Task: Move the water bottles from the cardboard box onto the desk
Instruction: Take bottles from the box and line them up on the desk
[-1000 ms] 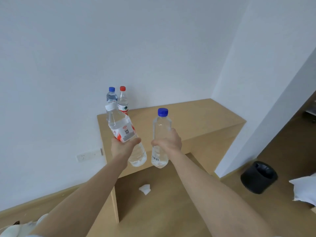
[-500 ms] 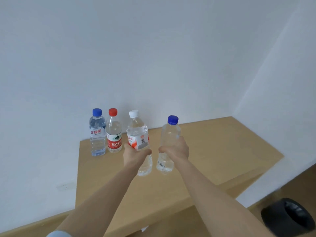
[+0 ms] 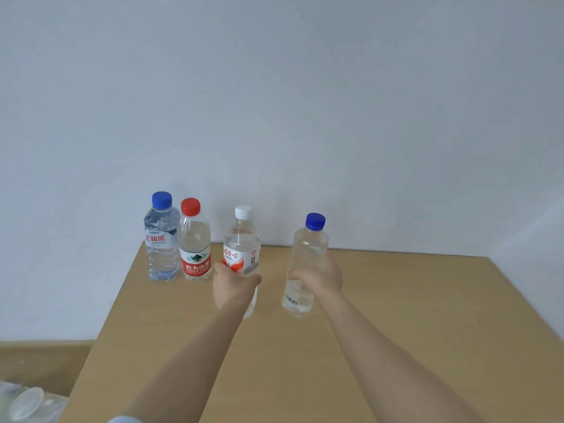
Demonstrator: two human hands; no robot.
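My left hand (image 3: 235, 285) grips a white-capped water bottle (image 3: 242, 239) with a red and white label, held upright over the wooden desk (image 3: 396, 331). My right hand (image 3: 319, 277) grips a clear blue-capped bottle (image 3: 308, 239) to its right, also upright. I cannot tell whether either bottle's base touches the desk. Two more bottles stand at the desk's back left by the wall: one with a blue cap (image 3: 161, 239) and one with a red cap and red label (image 3: 194, 242). The cardboard box is out of view.
A white wall rises right behind the desk. The desk's left edge drops to the floor (image 3: 39, 361). Something clear and plastic-looking (image 3: 27, 404) shows at the bottom left corner. Bare desk surface spreads to the right and toward me.
Both hands have carried their bottles forward over the desk, closer to the two standing bottles. The white-capped bottle has gone from tilted to upright. The view has swung up over the desk.
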